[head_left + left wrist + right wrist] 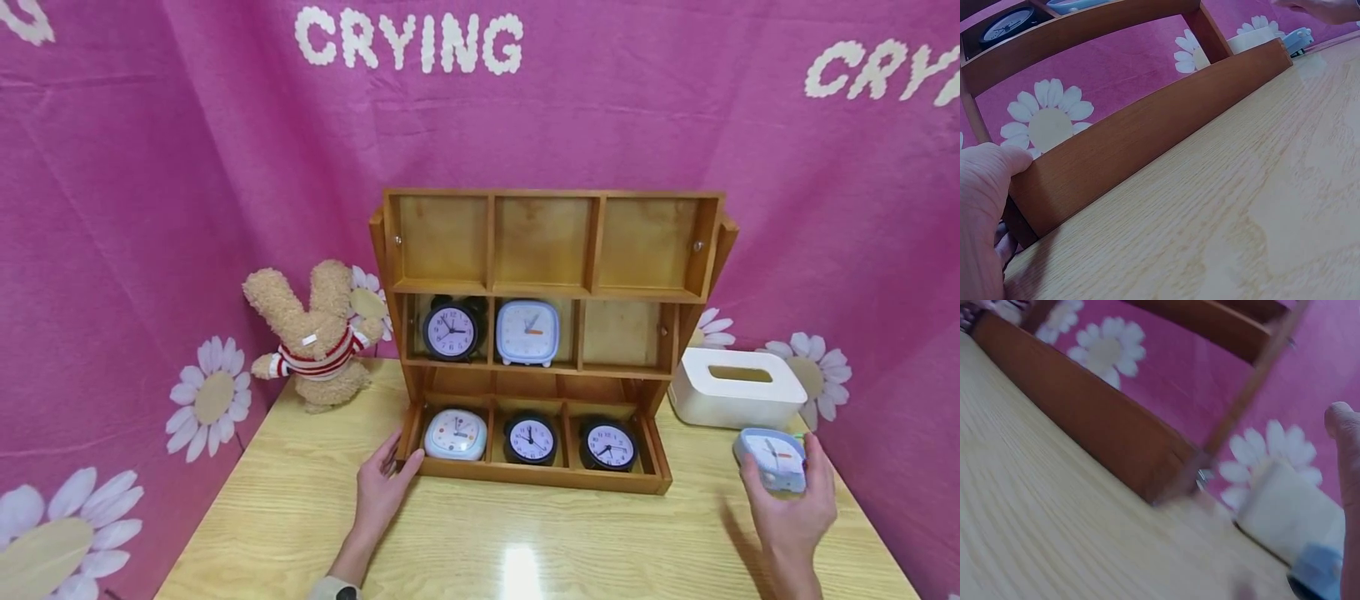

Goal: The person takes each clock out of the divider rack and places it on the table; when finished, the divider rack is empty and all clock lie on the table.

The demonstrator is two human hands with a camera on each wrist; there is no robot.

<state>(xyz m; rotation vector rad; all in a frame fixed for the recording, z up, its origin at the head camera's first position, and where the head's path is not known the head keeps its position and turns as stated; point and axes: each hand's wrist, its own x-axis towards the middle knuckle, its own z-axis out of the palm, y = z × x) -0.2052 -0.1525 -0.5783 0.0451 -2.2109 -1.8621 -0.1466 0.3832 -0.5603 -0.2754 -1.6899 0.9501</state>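
My left hand [382, 487] grips the lower left corner of a three-tier wooden display shelf [543, 479], thumb over its front board. At the right, my right hand [795, 508] is held over a light blue alarm clock [772, 457], thumb and fingers spread. The left wrist view shows a gap between that hand [1329, 9] and the blue clock [1297, 40] on the table. A black clock [450, 331] and a blue clock [527, 332] stand in the middle tier. In the bottom tier sit a pale blue clock [455, 434] and two black clocks [530, 439].
Behind the right-hand clock is a white tissue box [701, 396]. A plush rabbit [318, 342] in a striped sweater sits left of the shelf. A pink cloth [600, 125] with daisies hangs around the pale wooden table [420, 542].
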